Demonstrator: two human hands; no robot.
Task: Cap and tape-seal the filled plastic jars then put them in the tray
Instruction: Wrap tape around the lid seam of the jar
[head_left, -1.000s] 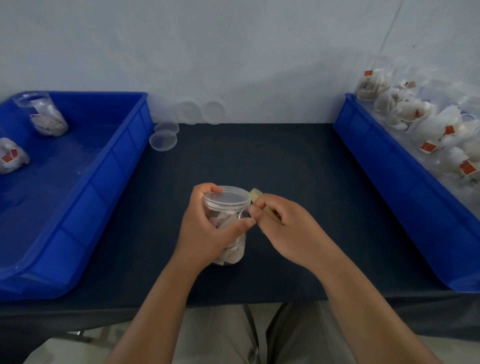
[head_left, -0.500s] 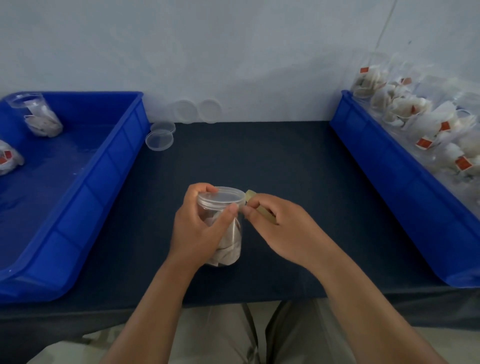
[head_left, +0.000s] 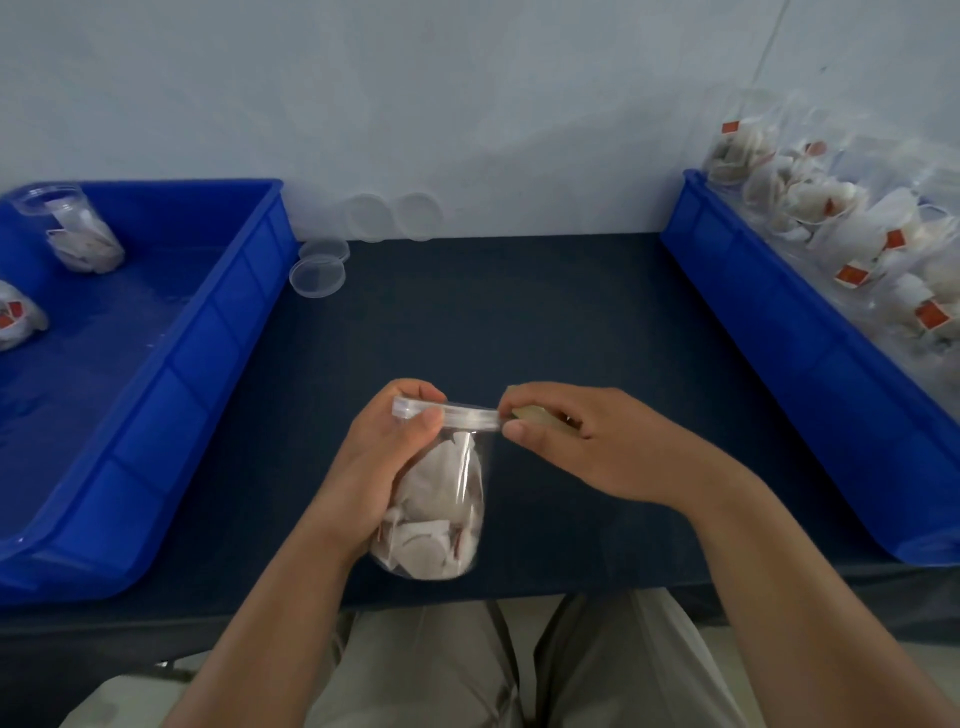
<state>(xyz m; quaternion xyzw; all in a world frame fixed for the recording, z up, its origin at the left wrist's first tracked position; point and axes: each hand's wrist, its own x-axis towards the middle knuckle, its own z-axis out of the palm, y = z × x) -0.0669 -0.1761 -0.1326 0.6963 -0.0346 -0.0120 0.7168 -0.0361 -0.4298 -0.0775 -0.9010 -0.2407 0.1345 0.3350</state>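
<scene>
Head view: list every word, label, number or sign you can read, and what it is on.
None can be read.
Red tags on the tea bags in the right blue tray: too small and blurred.
Jar in the left hand: no label shows.

wall (head_left: 467, 104): pale, plain | table (head_left: 519, 322): dark blue, perhaps cloth-covered | light: soft

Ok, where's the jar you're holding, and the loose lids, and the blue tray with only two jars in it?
jar (head_left: 441, 499), head view, on its clear side wall.
loose lids (head_left: 317, 277), head view, middle of the nearest lid on the table.
blue tray (head_left: 208, 332), head view, on its right-hand wall.
</scene>
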